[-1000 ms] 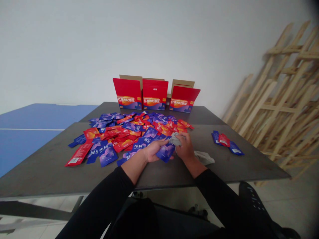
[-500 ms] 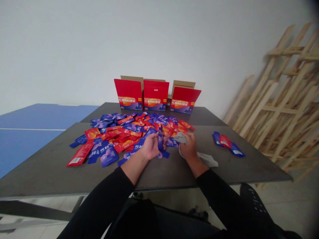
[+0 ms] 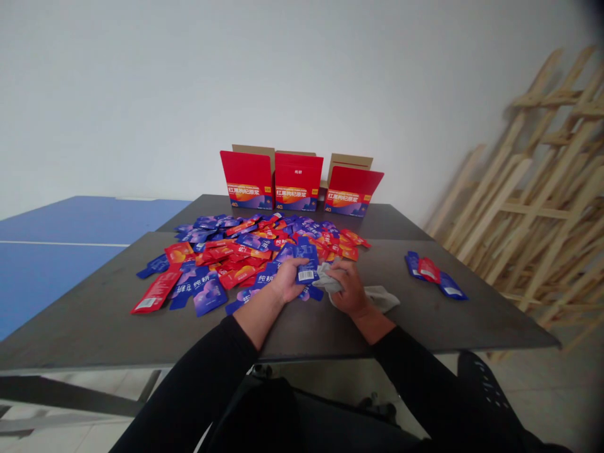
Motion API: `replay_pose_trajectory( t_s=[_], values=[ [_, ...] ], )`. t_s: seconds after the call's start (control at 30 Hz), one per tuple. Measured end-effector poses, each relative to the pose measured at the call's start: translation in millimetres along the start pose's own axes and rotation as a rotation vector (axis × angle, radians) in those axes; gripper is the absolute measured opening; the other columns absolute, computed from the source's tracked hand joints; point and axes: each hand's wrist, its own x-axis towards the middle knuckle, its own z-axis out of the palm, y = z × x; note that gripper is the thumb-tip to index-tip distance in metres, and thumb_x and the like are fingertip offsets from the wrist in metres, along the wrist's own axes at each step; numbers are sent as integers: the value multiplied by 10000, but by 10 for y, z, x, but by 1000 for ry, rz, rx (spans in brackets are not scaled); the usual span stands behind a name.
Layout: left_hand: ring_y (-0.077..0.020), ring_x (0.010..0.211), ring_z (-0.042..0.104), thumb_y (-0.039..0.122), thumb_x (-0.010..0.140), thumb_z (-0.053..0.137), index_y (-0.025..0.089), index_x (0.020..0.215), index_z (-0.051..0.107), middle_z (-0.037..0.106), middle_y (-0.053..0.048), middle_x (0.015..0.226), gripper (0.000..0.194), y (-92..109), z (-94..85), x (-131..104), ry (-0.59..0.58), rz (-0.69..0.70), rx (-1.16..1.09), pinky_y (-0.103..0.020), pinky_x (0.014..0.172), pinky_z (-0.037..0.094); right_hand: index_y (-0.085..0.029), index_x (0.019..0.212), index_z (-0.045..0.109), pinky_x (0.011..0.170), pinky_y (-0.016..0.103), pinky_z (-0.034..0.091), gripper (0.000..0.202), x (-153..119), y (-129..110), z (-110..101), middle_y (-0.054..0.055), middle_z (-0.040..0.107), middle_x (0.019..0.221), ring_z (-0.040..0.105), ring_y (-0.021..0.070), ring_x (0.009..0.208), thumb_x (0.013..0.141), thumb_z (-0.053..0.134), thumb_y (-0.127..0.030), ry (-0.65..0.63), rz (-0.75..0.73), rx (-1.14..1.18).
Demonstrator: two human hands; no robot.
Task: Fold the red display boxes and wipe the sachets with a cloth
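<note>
My left hand (image 3: pixel 289 280) is closed on the lower left edge of a blue pouch (image 3: pixel 306 259), whose barcode side faces me. Bunched in my right hand (image 3: pixel 348 287) is a pale grey cloth (image 3: pixel 329 277); one end touches or nearly touches the pouch's right edge, and the other trails on the table (image 3: pixel 302 333). Behind and left of my hands spreads a heap of red pouches (image 3: pixel 236 255) and blue pouches (image 3: pixel 209 296). The heap lies loose, many pouches overlapping.
Three open red cartons (image 3: pixel 298 182) stand in a row at the back. Two blue pouches and a red pouch (image 3: pixel 429 270) lie apart on the right. Wooden frames (image 3: pixel 533 189) lean against the wall at right. A blue table (image 3: pixel 70 220) adjoins on the left.
The blue pouch has turned from edge-on to its barcode side facing me. My right hand has moved left with the cloth, drawing it closer to the pouch.
</note>
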Motion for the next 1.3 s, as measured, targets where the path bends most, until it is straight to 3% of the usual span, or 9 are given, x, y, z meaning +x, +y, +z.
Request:
replay_pose_trajectory(
  t_s=[0.1, 0.23, 0.37, 0.5, 0.7, 0.87, 1.0, 1.2, 1.3],
  values=[
    [-188, 689, 690, 138, 811, 606, 126, 950, 625, 699, -68, 806, 141, -55, 2, -8, -37, 34, 70, -308, 700, 556, -223, 1104, 622, 940, 442, 499, 289, -15, -62, 19, 98, 524, 1101, 566, 233, 1059, 818, 585, -241, -135, -76, 16],
    [-149, 603, 656, 351, 872, 626, 161, 976, 613, 683, -44, 782, 217, -84, -3, -36, -82, 38, 113, -268, 620, 540, -245, 1081, 642, 943, 450, 490, 330, -18, -108, 52, 92, 554, 1106, 571, 241, 1042, 785, 671, -388, -299, -152, -25],
    [-152, 541, 631, 429, 905, 559, 150, 949, 614, 660, -49, 717, 288, -106, -3, -68, -146, -73, 164, -267, 548, 525, -266, 1019, 667, 851, 381, 515, 196, -25, -84, 86, 72, 592, 1061, 581, 206, 960, 826, 643, -295, -325, -142, -55],
    [-148, 541, 627, 405, 904, 571, 146, 905, 612, 640, -35, 679, 262, -154, 4, -82, -174, -97, 195, -255, 543, 515, -249, 1020, 670, 853, 370, 514, 216, -31, -38, 90, 72, 583, 1049, 579, 208, 961, 813, 626, -211, -257, -74, -57],
    [-163, 663, 666, 395, 931, 528, 132, 957, 636, 683, -76, 803, 286, -176, 23, -133, -192, -166, 234, -303, 666, 561, -218, 1022, 659, 878, 394, 513, 202, -18, 27, 75, 91, 551, 1037, 561, 227, 981, 832, 593, -197, -115, 72, -116],
    [-195, 749, 674, 463, 904, 553, 158, 1046, 632, 692, -99, 906, 345, -153, -21, -151, -185, -205, 372, -388, 670, 584, -218, 1020, 636, 882, 415, 526, 169, -7, 100, 80, 94, 527, 1044, 553, 227, 986, 863, 580, -247, 19, 189, -166],
    [-239, 823, 694, 499, 885, 561, 166, 1108, 616, 686, -127, 1003, 404, -139, -60, -130, -220, -244, 413, -348, 631, 578, -210, 1022, 624, 894, 427, 525, 178, 5, 151, 84, 99, 524, 1053, 556, 231, 1002, 883, 575, -309, 107, 283, -194],
    [-300, 877, 702, 510, 883, 547, 146, 1168, 603, 672, -170, 1086, 465, -82, -58, -124, -296, -314, 367, -295, 577, 541, -165, 966, 629, 872, 422, 522, 195, 38, 294, 39, 89, 535, 974, 557, 217, 943, 898, 552, -331, 254, 461, -222],
    [-268, 852, 697, 496, 906, 510, 142, 1168, 601, 680, -158, 1065, 449, -44, -56, -109, -294, -281, 243, -300, 570, 532, -172, 971, 616, 876, 435, 516, 188, 49, 274, 9, 86, 533, 977, 557, 219, 944, 896, 553, -333, 307, 433, -227]
  ],
)
